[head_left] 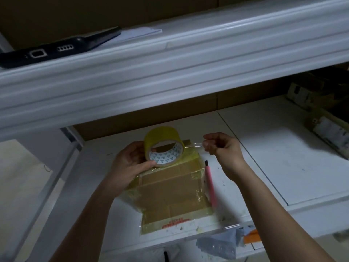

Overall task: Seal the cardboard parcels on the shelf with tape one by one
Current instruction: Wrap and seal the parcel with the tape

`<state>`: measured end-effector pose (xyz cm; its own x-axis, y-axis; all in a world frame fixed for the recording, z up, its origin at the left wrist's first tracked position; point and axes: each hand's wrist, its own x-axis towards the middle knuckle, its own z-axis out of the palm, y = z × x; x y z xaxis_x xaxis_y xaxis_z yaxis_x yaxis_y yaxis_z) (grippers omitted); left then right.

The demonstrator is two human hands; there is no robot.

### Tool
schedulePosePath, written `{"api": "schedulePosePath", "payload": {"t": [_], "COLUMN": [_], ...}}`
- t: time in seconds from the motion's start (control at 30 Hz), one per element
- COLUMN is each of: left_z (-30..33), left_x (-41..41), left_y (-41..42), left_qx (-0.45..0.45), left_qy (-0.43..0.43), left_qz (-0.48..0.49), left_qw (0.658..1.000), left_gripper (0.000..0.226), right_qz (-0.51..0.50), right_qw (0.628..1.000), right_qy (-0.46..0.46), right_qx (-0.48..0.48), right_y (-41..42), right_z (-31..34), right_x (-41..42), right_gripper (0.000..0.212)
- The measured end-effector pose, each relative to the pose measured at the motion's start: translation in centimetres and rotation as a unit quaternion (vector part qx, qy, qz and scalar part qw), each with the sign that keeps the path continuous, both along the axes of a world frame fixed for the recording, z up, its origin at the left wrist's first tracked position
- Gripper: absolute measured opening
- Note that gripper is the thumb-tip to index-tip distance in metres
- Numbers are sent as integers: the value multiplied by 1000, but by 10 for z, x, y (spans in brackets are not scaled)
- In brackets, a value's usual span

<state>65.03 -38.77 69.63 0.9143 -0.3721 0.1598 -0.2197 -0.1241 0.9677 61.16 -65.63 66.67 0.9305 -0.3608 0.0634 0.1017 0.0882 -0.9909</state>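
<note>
A flat cardboard parcel (170, 193) lies on the white shelf (264, 152), its edges covered in yellowish clear tape. My left hand (130, 161) grips a roll of yellow tape (163, 146) held on edge over the parcel's far end. My right hand (221, 148) pinches the free end of the tape strip (192, 145), which is stretched out to the right of the roll.
A pink utility knife (210, 183) lies along the parcel's right side. Other packages (328, 127) sit at the far right of the shelf. A black device (56, 48) and papers rest on the upper shelf. Blue cloth (219, 244) hangs below the front edge.
</note>
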Motion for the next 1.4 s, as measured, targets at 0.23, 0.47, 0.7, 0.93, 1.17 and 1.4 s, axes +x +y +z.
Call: {"api": "schedulePosePath", "payload": {"t": [0.23,0.47,0.7,0.93,1.17,1.4], "left_z": [0,-3,-2,-3,-3,-3], "left_x": [-2,-1,-1,0,0,-2], "left_y": [-1,0,-1,-3,-2,-6], "left_qx": [-6,7,12,-3,10,26], "left_qy": [-12,3,7,14,14,-22], "left_qz": [-18,-13,-22,-30,-24,-13], "left_qw": [1000,1000,1000,999,1000,999], "left_gripper": [45,43,41,42,46,45], "right_qz": [16,21,52,191,206,125], "right_qw": [997,993,997,976,955,857], "right_qy": [46,103,12,31,72,-33], "right_qx": [58,-62,-57,-99,-201,-498], "right_y": [4,18,26,31,30,48], "right_z": [-22,-38,-36,-28,-14,-11], "right_x": [6,4,-24,-32,-29,-27], "right_gripper": [25,17,50,97,96,103]}}
